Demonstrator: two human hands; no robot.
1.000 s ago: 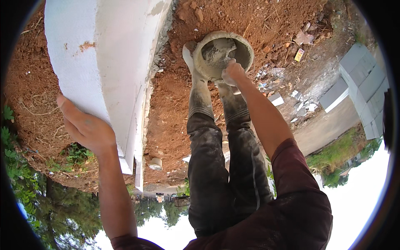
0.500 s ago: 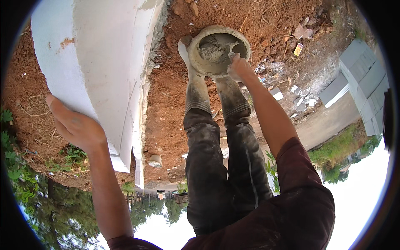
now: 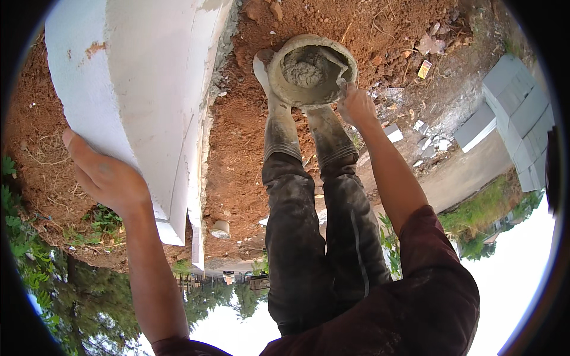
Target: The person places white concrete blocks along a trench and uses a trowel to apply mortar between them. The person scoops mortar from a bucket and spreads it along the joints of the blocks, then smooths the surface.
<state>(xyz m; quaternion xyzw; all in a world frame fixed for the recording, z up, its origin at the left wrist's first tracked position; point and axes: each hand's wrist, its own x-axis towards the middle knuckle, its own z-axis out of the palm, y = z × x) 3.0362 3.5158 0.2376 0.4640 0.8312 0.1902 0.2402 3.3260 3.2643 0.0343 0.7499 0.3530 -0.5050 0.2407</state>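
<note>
Against the outer edge of a white block wall (image 3: 157, 77) rests my left hand (image 3: 110, 178), its visible fingers stretched out and partly hidden by the wall. My right hand (image 3: 358, 107) is closed around the handle of a mortar-coated trowel (image 3: 342, 74) at the right rim of a round bucket (image 3: 285, 97). Inside the bucket, a lumpy mound of wet grey mortar (image 3: 303, 68) sits on the left, and the trowel's blade lies in the bucket's right part. The bucket stands on the ground just in front of my boots (image 3: 279, 130).
Reddish loose soil (image 3: 237, 142) covers the ground between the wall and my legs. Grey blocks (image 3: 516, 101) are stacked at the right, with white broken pieces (image 3: 436, 143) scattered nearer. A small pale cylinder (image 3: 221, 229) lies near the wall's near end.
My right hand has moved right and slightly nearer with the trowel, from over the mortar to the bucket's right rim. The left hand stays on the wall.
</note>
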